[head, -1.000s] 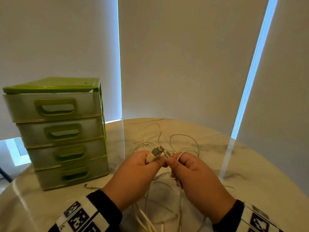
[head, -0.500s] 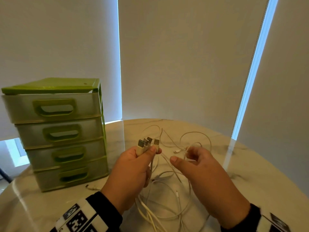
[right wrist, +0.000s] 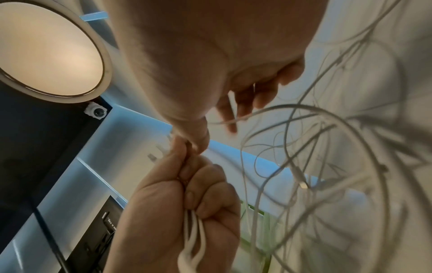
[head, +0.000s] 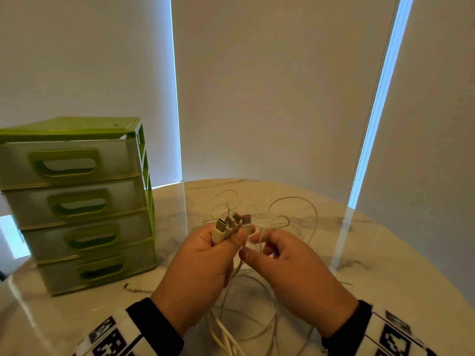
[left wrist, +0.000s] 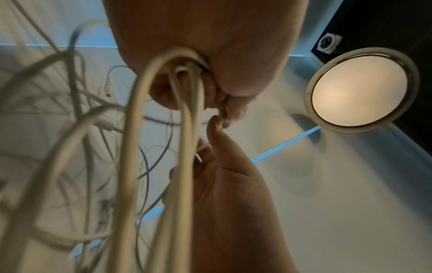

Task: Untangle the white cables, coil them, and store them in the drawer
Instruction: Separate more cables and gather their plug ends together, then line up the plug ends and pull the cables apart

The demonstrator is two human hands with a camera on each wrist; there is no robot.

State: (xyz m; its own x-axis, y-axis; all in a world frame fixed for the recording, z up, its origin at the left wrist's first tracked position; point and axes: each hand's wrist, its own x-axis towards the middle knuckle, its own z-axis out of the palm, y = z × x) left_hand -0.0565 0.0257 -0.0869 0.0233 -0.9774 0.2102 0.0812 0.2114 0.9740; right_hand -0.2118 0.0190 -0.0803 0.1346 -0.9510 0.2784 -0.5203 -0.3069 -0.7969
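A tangle of white cables (head: pixel 227 337) lies on the marble table (head: pixel 385 265) and hangs from my hands. My left hand (head: pixel 231 240) grips several USB plug ends (head: pixel 231 223) in a fanned bunch pointing up and away. In the left wrist view the thick cables (left wrist: pixel 187 110) run out of the bottom of its fist. Just to its right, my right hand (head: pixel 267 249) has its fingers curled round one thin strand, thumb close to the left hand. The right wrist view shows that strand (right wrist: pixel 233 120) crossing the fingers. The green drawer unit (head: pixel 77 201) stands at the left, all drawers closed.
One loose connector end (head: pixel 128 286) lies on the table in front of the drawer unit. Cable loops (head: pixel 293 198) spread across the table beyond my hands. Roller blinds hang behind the round table's far edge. A ceiling lamp (left wrist: pixel 360 88) shows in both wrist views.
The right hand let go of the plug bunch, swung out to the right, then came back beside the left hand with a thin strand in its fingers. The left hand lifted and fanned the plugs.
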